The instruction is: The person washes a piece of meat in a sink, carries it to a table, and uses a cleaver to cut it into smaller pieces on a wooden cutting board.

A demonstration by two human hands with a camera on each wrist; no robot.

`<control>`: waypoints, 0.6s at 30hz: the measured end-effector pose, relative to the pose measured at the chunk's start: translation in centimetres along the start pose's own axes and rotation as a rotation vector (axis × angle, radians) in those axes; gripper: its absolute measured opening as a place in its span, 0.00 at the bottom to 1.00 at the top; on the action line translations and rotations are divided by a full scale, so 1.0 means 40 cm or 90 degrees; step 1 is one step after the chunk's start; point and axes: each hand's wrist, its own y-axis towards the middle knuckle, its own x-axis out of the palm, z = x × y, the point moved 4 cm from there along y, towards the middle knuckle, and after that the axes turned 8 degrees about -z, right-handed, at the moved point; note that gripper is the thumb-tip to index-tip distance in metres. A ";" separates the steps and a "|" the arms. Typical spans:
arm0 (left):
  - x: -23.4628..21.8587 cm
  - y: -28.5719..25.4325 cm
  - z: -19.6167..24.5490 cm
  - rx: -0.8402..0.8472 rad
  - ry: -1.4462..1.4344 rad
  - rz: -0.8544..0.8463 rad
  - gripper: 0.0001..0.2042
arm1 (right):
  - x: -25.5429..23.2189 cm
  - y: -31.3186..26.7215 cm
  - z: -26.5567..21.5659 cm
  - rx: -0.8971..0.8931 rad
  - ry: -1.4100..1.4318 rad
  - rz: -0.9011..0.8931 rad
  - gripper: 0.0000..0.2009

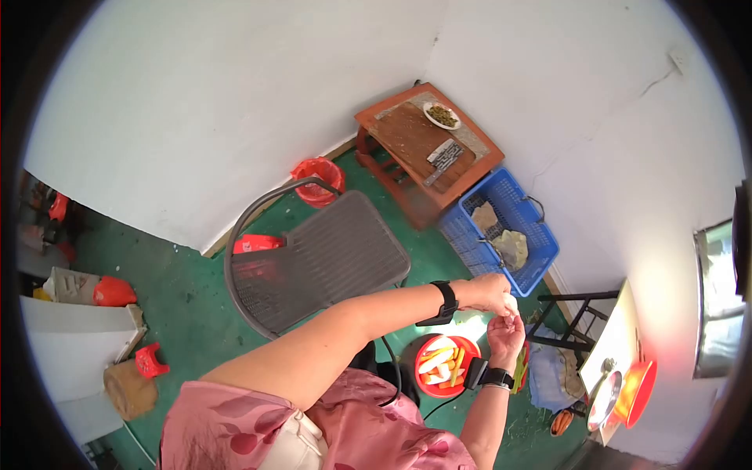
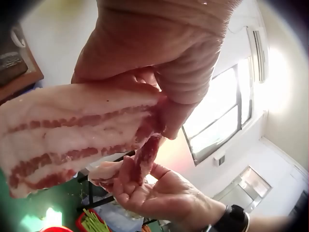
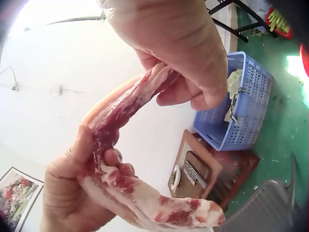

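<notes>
A long strip of pork belly (image 3: 123, 108), banded with red meat and white fat, is held up in the air between both hands. My left hand (image 1: 484, 294) grips it, the strip bending at those fingers in the right wrist view. From the left hand (image 2: 154, 46), a broad length of the pork belly (image 2: 72, 128) extends leftward in the left wrist view. The right hand (image 1: 505, 337) pinches another part of the meat; seen in the right wrist view, this hand (image 3: 176, 48) covers that end. Only a small pale bit of the pork shows in the head view.
Below the hands, a red bowl (image 1: 419, 374) holds white and yellow-orange cut pieces. A blue basket (image 1: 468, 244) stands beyond, beside a low wooden table (image 1: 380, 117) with a chopping board, cleaver (image 1: 445, 157) and plate of chopped food (image 1: 442, 116). A grey chair (image 1: 345, 254) is left.
</notes>
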 end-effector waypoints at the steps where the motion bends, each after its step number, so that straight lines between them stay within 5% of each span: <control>1: -0.035 0.012 0.010 -0.014 -0.004 -0.002 0.17 | 0.006 0.037 -0.005 0.010 -0.020 -0.008 0.10; 11: -0.329 0.262 -0.004 -0.082 0.041 0.099 0.13 | 0.145 0.461 -0.086 0.254 -0.080 -0.049 0.11; 15: -0.456 0.328 0.033 -0.200 -0.041 0.134 0.11 | 0.172 0.597 -0.118 0.343 -0.105 -0.072 0.17; 16: -0.474 0.367 0.000 -0.097 -0.102 0.167 0.10 | 0.156 0.616 -0.132 0.359 -0.108 -0.059 0.19; 18: -0.538 0.406 -0.023 -0.132 -0.045 0.200 0.10 | 0.138 0.666 -0.151 0.404 -0.092 -0.061 0.22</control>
